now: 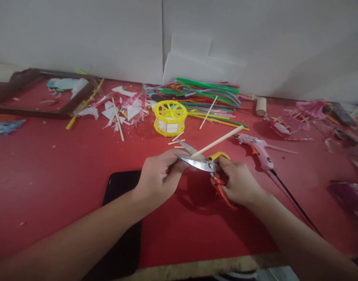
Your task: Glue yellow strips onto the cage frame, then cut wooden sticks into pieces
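My right hand (pixel 237 179) is closed round the handles of a pair of scissors (pixel 200 163), one handle yellow and one red. Their blades are apart, and a pale wooden stick (pixel 218 141) lies between them, slanting up to the right. With its fingers pinched, my left hand (pixel 161 173) holds the stick's lower end, which the blades and fingers partly hide. Just beyond the blades, a few short cut sticks (pixel 176 142) lie on the red tabletop (pixel 167 242). Behind them stands a small round yellow frame (pixel 170 118) with spokes on top and white panels inside.
A pink glue gun (pixel 256 150) with a black cord lies to the right. A dark phone-like slab (pixel 123 230) is under my left forearm. Coloured pipe cleaners (pixel 202 93) and white scraps (pixel 134 109) lie along the back, near a brown wooden frame (pixel 35 113).
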